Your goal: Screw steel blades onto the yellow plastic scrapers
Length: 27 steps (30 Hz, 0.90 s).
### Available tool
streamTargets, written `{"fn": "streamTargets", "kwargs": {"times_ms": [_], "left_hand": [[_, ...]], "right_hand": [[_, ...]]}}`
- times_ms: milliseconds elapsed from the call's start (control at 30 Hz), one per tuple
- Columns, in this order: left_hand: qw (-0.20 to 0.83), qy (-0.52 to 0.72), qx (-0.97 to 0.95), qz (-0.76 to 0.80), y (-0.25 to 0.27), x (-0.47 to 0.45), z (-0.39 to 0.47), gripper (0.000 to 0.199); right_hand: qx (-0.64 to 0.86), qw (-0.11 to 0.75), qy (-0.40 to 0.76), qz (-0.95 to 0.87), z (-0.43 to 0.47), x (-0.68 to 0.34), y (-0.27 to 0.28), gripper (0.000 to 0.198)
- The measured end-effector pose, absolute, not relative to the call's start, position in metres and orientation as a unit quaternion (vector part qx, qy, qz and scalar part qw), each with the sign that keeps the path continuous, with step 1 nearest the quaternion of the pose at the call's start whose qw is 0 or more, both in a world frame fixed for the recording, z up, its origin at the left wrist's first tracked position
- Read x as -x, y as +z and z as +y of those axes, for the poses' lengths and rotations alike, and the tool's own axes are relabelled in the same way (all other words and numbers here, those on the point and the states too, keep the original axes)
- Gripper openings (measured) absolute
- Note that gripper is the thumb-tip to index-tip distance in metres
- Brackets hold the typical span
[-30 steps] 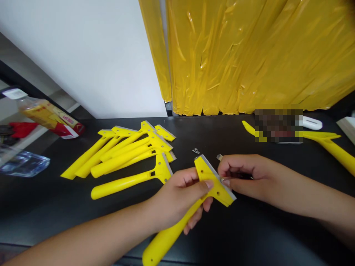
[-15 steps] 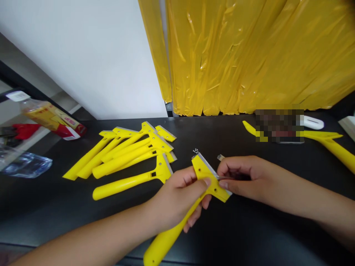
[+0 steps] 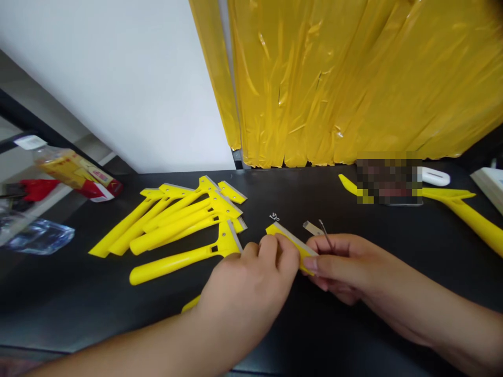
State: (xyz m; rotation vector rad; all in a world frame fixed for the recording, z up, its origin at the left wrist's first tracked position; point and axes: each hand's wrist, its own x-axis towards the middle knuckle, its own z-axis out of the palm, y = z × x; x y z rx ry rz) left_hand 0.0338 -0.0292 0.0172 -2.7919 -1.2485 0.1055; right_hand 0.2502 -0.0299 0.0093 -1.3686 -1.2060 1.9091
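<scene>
A yellow scraper (image 3: 275, 229) with a metal blade edge along its head is between my two hands, most of it covered. My left hand (image 3: 251, 275) is closed over the scraper head with curled fingers; the handle end shows beyond the wrist. My right hand (image 3: 349, 267) pinches the right end of the head between thumb and fingers. A thin metal rod, like a hex key (image 3: 324, 230), sticks up from the right hand's fingers. Just behind that hand lies a small flat blade (image 3: 312, 228). Several tiny screws (image 3: 274, 216) lie on the black table beyond the scraper head.
Several yellow scrapers (image 3: 176, 222) are piled on the left of the black table (image 3: 98, 309). Another scraper (image 3: 479, 220) lies at right near a white object (image 3: 434, 176) and a blurred-out item. A drink bottle (image 3: 74, 167) tilts at far left. Yellow film (image 3: 314, 78) hangs behind.
My left hand has turned over and its fingers now cover the scraper head. My right hand has shifted to grip the head's end, and the rod now points upward.
</scene>
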Motion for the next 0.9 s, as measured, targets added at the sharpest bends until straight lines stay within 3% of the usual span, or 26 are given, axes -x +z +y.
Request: {"fn": "streamTargets", "kwargs": {"times_ms": [133,233,333,400,567,667,767,900], "left_hand": [[-0.089,-0.125,0.866,-0.476,0.024,-0.025,-0.028,0.048],[-0.33,-0.264,0.728,-0.54,0.03,-0.017,-0.021,0.079],[-0.628,-0.255,0.562,-0.474,0.031,-0.016,-0.013,0.055],[-0.73,-0.227,0.488,-0.421,0.029,-0.019,-0.009,0.038],[-0.759,-0.255,0.44,-0.406,0.023,-0.023,-0.002,0.037],[-0.721,-0.316,0.452,-0.42,0.021,-0.018,0.007,0.038],[-0.695,-0.367,0.441,-0.434,0.019,-0.009,0.016,0.032],[-0.696,-0.375,0.433,-0.433,0.016,-0.003,0.02,0.031]], "right_hand": [[0.499,0.287,0.669,-0.471,-0.023,-0.254,0.012,0.039],[0.478,0.322,0.611,-0.543,-0.014,-0.261,0.015,0.037],[0.457,0.323,0.592,-0.58,-0.01,-0.265,0.012,0.037],[0.449,0.312,0.594,-0.59,-0.01,-0.266,0.009,0.04],[0.467,0.309,0.56,-0.61,-0.008,-0.266,0.008,0.046],[0.525,0.328,0.469,-0.63,-0.007,-0.267,0.004,0.048],[0.498,0.318,0.366,-0.719,-0.009,-0.268,-0.009,0.038],[0.375,0.233,0.212,-0.872,-0.016,-0.259,-0.03,0.063]]}}
